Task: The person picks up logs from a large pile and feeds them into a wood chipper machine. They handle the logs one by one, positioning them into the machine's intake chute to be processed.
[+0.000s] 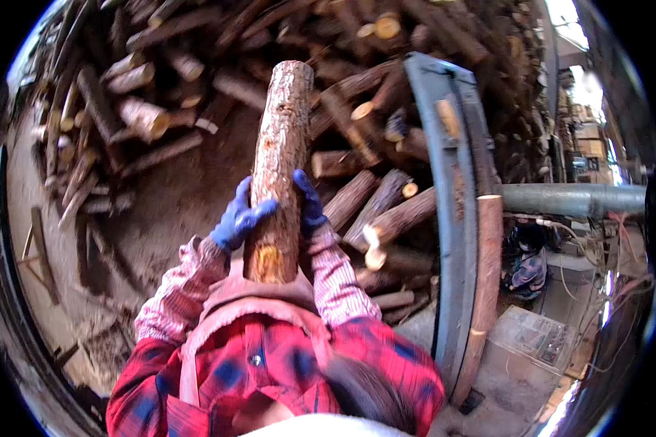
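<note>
Rough-barked log (278, 167) stands nearly upright against the person's chest — gripped from both sides. Left hand (238, 217) and right hand (310, 204), both in blue gloves, curl around it. Beyond lies a log pile (197, 65); a grey metal frame (452, 218) stands to the right.

A wood yard: piled logs (197, 65) all around.

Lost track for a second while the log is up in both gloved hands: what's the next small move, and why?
Probably swing the log toward the person's right, to the curved metal channel. The left hand and right hand grip it on either side, its cut end against the chest, so it is fully carried. One slim log lies along that channel, with bare metal beside it.
</note>
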Available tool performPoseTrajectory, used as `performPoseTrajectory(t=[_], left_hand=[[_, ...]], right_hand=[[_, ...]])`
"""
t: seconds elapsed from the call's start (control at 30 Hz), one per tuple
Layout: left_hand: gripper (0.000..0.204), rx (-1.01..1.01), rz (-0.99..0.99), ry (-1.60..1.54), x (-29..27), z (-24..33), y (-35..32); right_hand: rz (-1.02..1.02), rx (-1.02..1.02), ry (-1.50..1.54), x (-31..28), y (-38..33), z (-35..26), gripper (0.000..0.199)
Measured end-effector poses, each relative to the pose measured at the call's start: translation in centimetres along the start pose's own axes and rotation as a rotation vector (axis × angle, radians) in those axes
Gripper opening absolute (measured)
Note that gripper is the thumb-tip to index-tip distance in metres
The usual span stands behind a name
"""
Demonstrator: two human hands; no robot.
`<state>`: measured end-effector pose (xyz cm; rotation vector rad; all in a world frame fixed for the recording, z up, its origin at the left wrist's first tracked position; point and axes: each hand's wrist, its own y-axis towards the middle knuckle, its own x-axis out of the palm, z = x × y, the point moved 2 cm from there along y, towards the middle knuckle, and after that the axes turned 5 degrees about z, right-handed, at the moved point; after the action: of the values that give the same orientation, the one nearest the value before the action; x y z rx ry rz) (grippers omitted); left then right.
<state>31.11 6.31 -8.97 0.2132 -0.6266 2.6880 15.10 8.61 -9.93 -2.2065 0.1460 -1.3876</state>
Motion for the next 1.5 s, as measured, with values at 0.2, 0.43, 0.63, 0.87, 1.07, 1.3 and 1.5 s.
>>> performPoseTrajectory(t=[0.2, 0.43, 0.63, 0.87, 1.07, 1.3, 1.5], left_hand=[[0.067, 0.051, -0.264, -0.061, 16.9, 0.8, 3.7], [0.074, -0.126, -0.108, 0.260, 14.6, -3.7, 4.1], [0.088, -0.109, -0.043, 0.439, 13.8, -3.5, 5.8], [0.091, -0.320, 0.190, 0.721, 4.5, -5.6, 4.4], [0.090, -0.558, 0.356, 0.740, -8.5, -9.4, 3.3], [0.075, -0.484, 0.466, 0.435, -30.1, -15.4, 12.7], [0.036, -0.609, 0.554, -0.262, -42.5, -12.1, 15.2]], right_hand=[[0.236, -0.648, -0.646, -10.4, -13.6, -32.2, 0.040], [0.536, -0.997, -1.658, -4.7, -25.7, -51.7, 0.080], [1.136, -0.582, -2.169, -15.5, -24.4, -53.0, 0.108], [1.012, -0.476, -2.247, -21.1, -25.5, -53.4, 0.084], [1.113, -1.156, -2.260, -14.6, -13.1, -43.5, 0.069], [0.262, -0.099, -1.712, -10.8, 17.0, -16.8, 0.062], [0.012, 0.331, -1.733, -1.7, 37.2, 1.5, 0.082]])
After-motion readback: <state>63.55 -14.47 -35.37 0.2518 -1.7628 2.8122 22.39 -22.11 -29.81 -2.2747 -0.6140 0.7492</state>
